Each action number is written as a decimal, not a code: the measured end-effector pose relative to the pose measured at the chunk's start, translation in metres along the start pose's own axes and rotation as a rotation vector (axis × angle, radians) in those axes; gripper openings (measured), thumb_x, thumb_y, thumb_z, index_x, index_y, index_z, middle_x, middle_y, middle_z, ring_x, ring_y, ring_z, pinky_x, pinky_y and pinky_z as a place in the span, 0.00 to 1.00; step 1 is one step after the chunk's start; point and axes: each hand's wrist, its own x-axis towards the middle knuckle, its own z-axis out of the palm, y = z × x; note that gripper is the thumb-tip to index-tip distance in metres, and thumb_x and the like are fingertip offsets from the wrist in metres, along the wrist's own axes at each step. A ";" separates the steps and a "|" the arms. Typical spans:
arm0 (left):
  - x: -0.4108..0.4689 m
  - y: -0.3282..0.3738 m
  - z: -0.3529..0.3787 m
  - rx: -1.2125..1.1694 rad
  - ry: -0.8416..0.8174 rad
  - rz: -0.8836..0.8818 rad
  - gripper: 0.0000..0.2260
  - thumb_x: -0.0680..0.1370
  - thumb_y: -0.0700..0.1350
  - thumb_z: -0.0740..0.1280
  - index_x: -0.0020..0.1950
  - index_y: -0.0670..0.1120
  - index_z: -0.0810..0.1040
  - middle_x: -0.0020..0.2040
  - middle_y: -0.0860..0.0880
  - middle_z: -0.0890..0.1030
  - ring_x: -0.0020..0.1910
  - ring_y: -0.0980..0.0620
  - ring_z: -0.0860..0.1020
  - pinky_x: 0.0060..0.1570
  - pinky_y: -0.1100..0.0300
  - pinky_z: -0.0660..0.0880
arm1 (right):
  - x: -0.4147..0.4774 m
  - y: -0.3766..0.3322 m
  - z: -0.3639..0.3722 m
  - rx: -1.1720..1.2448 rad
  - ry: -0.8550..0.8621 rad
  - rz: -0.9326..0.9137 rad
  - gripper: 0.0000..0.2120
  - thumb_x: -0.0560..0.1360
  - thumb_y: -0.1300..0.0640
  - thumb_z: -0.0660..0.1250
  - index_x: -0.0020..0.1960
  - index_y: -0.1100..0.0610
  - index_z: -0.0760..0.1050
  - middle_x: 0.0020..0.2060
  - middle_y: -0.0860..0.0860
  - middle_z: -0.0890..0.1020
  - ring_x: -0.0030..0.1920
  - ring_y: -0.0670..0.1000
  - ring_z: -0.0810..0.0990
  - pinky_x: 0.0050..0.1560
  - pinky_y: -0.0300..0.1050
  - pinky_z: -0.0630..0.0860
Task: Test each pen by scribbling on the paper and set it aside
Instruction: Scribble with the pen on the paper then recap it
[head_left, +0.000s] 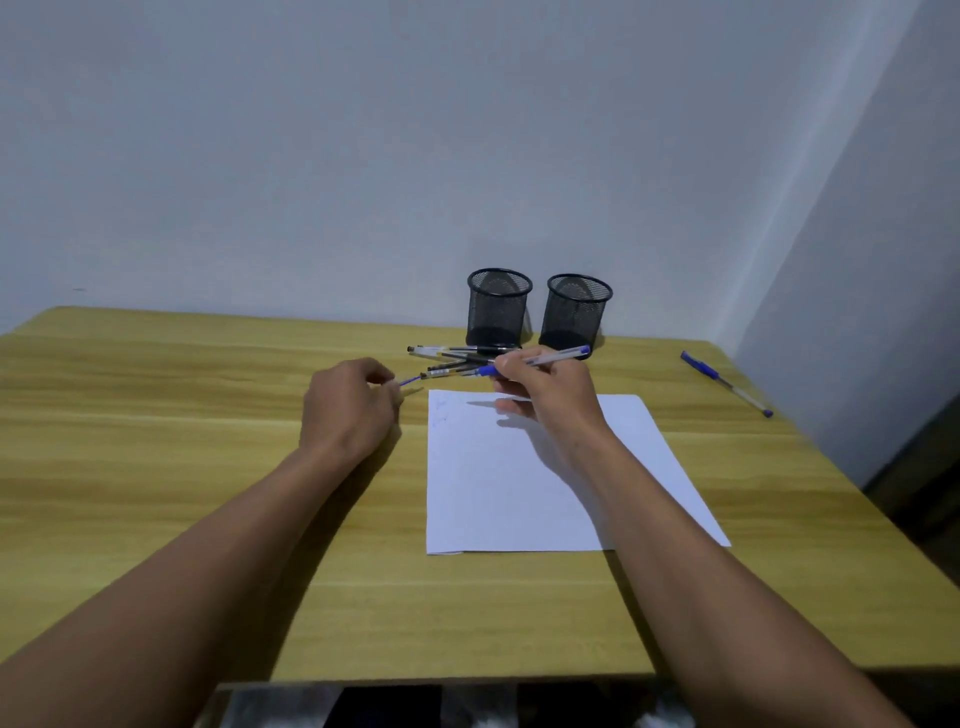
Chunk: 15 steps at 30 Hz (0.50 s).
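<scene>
One pen (558, 356), parallel to the counter's (156, 415) far edge, is gripped by the right hand (545, 400). A blue piece (410, 381) is pinched by fingers of the left hand (348, 410).

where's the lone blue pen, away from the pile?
Head view: the lone blue pen lies on the table's far right side, right of the paper and the right mesh cup.

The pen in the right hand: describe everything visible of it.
The pen is a slim stick with a clear, plastic-looking barrel, a blue grip section and a blue end plug. The right hand pinches it near the grip, holding it almost level above the far edge of the paper, plug end pointing right. Its tip cannot be made out.
</scene>
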 end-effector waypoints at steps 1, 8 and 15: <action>-0.001 0.003 -0.003 -0.094 -0.012 0.003 0.04 0.76 0.45 0.70 0.48 0.48 0.84 0.40 0.51 0.84 0.41 0.52 0.81 0.40 0.65 0.72 | -0.002 -0.001 0.000 0.026 -0.003 0.006 0.01 0.77 0.63 0.72 0.46 0.60 0.82 0.39 0.54 0.84 0.42 0.50 0.84 0.40 0.43 0.83; 0.003 0.031 -0.017 -0.434 -0.183 0.089 0.03 0.75 0.42 0.74 0.47 0.48 0.86 0.40 0.51 0.86 0.37 0.57 0.81 0.46 0.57 0.80 | -0.013 -0.015 -0.009 0.118 -0.032 0.002 0.01 0.77 0.62 0.72 0.46 0.58 0.82 0.41 0.54 0.86 0.43 0.49 0.86 0.43 0.41 0.83; 0.002 0.057 -0.018 -0.467 -0.204 0.151 0.03 0.74 0.41 0.75 0.47 0.46 0.86 0.40 0.50 0.86 0.37 0.56 0.83 0.47 0.55 0.82 | -0.019 -0.031 -0.020 0.156 -0.045 -0.019 0.02 0.77 0.63 0.71 0.46 0.57 0.81 0.39 0.51 0.87 0.42 0.49 0.87 0.47 0.44 0.83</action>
